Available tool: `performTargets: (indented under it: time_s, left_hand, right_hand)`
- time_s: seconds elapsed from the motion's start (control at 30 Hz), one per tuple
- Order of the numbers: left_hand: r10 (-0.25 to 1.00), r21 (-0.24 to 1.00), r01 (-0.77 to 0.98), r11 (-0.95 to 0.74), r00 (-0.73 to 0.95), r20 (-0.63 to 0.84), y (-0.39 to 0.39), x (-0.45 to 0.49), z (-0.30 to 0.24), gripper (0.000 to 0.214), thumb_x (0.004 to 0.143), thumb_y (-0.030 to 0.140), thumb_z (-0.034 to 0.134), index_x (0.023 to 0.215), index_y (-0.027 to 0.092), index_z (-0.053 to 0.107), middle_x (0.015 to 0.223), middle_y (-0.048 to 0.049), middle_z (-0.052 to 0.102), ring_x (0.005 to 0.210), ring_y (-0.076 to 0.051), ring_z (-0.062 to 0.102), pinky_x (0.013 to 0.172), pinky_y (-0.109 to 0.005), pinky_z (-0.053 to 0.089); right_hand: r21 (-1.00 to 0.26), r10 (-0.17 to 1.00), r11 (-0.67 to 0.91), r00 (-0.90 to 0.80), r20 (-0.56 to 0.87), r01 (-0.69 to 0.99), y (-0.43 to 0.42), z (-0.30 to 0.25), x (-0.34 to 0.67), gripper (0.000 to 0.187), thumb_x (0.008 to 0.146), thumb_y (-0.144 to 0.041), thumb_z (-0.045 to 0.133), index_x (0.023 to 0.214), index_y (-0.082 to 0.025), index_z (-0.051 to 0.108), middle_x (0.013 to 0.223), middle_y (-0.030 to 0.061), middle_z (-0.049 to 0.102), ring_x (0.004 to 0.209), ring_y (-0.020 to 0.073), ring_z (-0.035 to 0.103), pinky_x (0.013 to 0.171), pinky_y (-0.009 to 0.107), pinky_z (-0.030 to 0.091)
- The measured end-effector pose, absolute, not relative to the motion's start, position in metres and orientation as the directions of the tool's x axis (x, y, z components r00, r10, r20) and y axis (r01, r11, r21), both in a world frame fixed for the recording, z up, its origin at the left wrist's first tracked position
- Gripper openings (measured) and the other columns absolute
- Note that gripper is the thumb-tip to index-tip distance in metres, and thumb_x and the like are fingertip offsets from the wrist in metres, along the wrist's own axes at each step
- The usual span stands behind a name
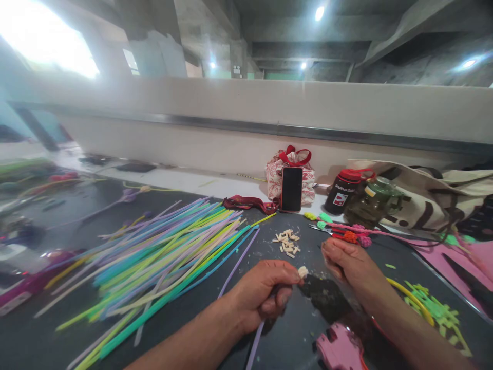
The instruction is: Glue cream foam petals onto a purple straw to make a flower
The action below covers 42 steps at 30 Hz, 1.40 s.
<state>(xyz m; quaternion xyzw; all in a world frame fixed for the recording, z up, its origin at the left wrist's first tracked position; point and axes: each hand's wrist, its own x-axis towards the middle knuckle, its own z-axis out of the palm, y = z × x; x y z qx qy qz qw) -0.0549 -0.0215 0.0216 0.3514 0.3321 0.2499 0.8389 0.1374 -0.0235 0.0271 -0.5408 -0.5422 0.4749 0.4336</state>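
My left hand [265, 293] is closed in a pinch on a small cream fuzzy piece [303, 272] at its fingertips. A lavender pipe cleaner [254, 345] comes out below that hand; whether it joins the cream piece is hidden. To the right, apart from it, my right hand [346, 262] has its fingers pressed together, and I cannot make out anything between them. Just beyond the two hands lies a small heap of short cream pieces [287, 241]. Scissors with red handles [337, 234] lie behind my right hand.
Many coloured pipe cleaners [169, 257] spread across the dark mat at left. A phone [291, 189] leans on a patterned bag [274, 174]. A black bottle [342, 192] and green jug [373, 203] stand right. Green cut pieces [433, 306] and a pink tool [341, 347] lie nearer.
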Motion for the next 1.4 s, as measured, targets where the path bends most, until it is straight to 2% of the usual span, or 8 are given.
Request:
performTargets:
  time_s: [0.07,0.13,0.27,0.63,0.83,1.0,1.23,1.4]
  left_hand:
    - [0.644,0.754,-0.176,0.633,0.660,-0.386,-0.021,-0.055,0.023,0.011,0.061,0.023,0.060,0.066,0.014,0.054,0.033,0.0088,0.040,0.022,0.000,0.018,0.030,-0.016,0.004]
    - [0.636,0.753,-0.173,0.635,0.670,-0.383,-0.021,-0.055,0.023,0.012,0.060,0.022,0.060,0.064,0.014,0.052,0.032,0.0088,0.040,0.022,0.000,0.018,0.030,-0.016,0.004]
    - [0.599,0.748,-0.145,0.647,0.704,-0.382,-0.020,-0.055,0.023,0.013,0.059,0.021,0.060,0.060,0.015,0.049,0.032,0.0081,0.041,0.022,-0.001,0.019,0.028,-0.016,0.004]
    - [0.482,0.702,-0.112,0.703,0.801,-0.355,-0.017,-0.054,0.012,0.011,0.063,0.022,0.055,0.057,0.015,0.049,0.034,0.0058,0.044,0.021,-0.003,0.019,0.025,-0.017,0.008]
    - [0.518,0.719,-0.129,0.683,0.780,-0.352,-0.017,-0.053,0.011,0.012,0.062,0.025,0.057,0.061,0.014,0.050,0.039,0.0051,0.050,0.021,-0.002,0.023,0.025,-0.015,0.012]
    - [0.607,0.784,-0.090,0.615,0.688,-0.398,-0.020,-0.052,0.015,0.018,0.056,0.017,0.062,0.070,0.016,0.051,0.048,0.0037,0.059,0.029,-0.005,0.042,0.028,-0.013,0.023]
    - [0.721,0.864,-0.068,0.499,0.586,-0.371,-0.020,-0.053,0.016,0.020,0.060,0.029,0.067,0.067,0.013,0.057,0.056,0.0023,0.059,0.040,-0.004,0.049,0.034,-0.012,0.030]
    - [0.710,0.867,-0.033,0.498,0.589,-0.385,-0.019,-0.054,0.017,0.019,0.060,0.030,0.067,0.065,0.013,0.058,0.054,0.0026,0.058,0.039,-0.004,0.047,0.034,-0.013,0.029]
  right_hand:
    - [-0.986,0.999,-0.029,-0.013,-0.032,0.163,-0.023,0.028,0.139,0.029,0.077,-0.044,0.056,0.063,-0.019,0.050,0.046,-0.0073,0.040,0.039,0.0069,0.032,0.038,0.019,0.024]
    - [-0.981,0.991,0.051,-0.128,0.026,0.189,-0.024,0.030,0.140,0.014,0.074,-0.033,0.062,0.080,-0.020,0.059,0.063,-0.0038,0.053,0.052,0.0094,0.046,0.045,0.019,0.034]
    - [-0.912,0.887,0.285,-0.441,0.135,0.295,-0.033,0.039,0.132,0.035,0.067,-0.013,0.065,0.099,-0.025,0.063,0.095,0.0008,0.057,0.076,0.0136,0.053,0.062,0.023,0.043]
    - [-0.769,0.885,0.392,-0.435,0.165,0.506,-0.042,0.047,0.120,0.012,0.071,-0.009,0.058,0.075,-0.020,0.062,0.069,-0.0021,0.054,0.060,0.0106,0.049,0.058,0.022,0.040]
    - [-0.706,0.920,0.338,-0.375,0.110,0.622,-0.042,0.045,0.119,0.013,0.070,-0.009,0.053,0.072,-0.020,0.059,0.065,-0.0036,0.054,0.061,0.0110,0.049,0.056,0.021,0.039]
    - [-0.707,0.926,0.325,-0.364,0.102,0.628,-0.042,0.042,0.122,0.011,0.071,-0.011,0.052,0.071,-0.020,0.057,0.063,-0.0044,0.053,0.060,0.0112,0.048,0.054,0.021,0.038]
    - [-0.742,0.929,0.284,-0.367,0.055,0.607,-0.043,0.045,0.123,0.028,0.066,-0.010,0.055,0.091,-0.022,0.058,0.071,-0.0037,0.057,0.063,0.0124,0.052,0.059,0.023,0.042]
    - [-0.758,0.927,0.284,-0.371,0.060,0.587,-0.043,0.046,0.124,0.038,0.063,-0.007,0.055,0.099,-0.022,0.058,0.073,-0.0035,0.057,0.062,0.0116,0.053,0.059,0.023,0.043]
